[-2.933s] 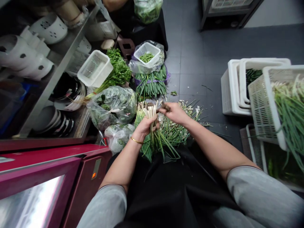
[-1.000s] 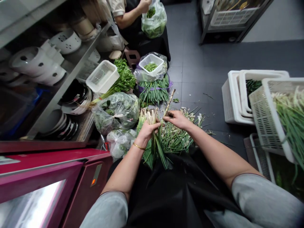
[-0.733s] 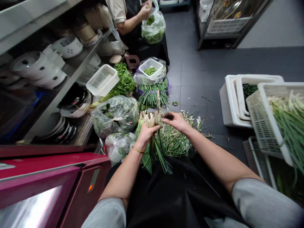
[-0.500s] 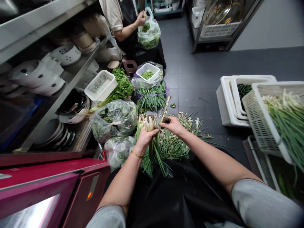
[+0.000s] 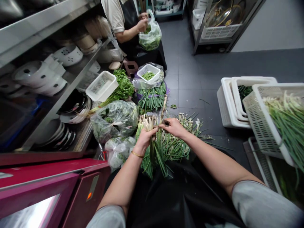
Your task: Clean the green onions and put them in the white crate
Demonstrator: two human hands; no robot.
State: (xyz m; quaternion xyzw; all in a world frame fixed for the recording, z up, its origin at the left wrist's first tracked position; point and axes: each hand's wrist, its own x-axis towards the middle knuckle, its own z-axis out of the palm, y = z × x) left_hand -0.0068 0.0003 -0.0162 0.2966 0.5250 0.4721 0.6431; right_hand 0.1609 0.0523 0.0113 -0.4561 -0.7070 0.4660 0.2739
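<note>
Two hands work on green onions at center.
Left fingers (image 5: 146, 136) wrap a pale-ended bunch (image 5: 148, 124); right fingertips (image 5: 167, 123) pinch one stalk (image 5: 163, 109).

I get dim, cool light, white glare in the fridge door (image 5: 40, 212), dark shelf (image 5: 26, 126) shadows, and stretched, soft edges

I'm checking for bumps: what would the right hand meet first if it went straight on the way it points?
Past the long pale-brown onion stalk at its fingers, the right hand would probably meet the thumb of the left hand, beside the white-stemmed green-onion bunch; depth is unclear.
</note>
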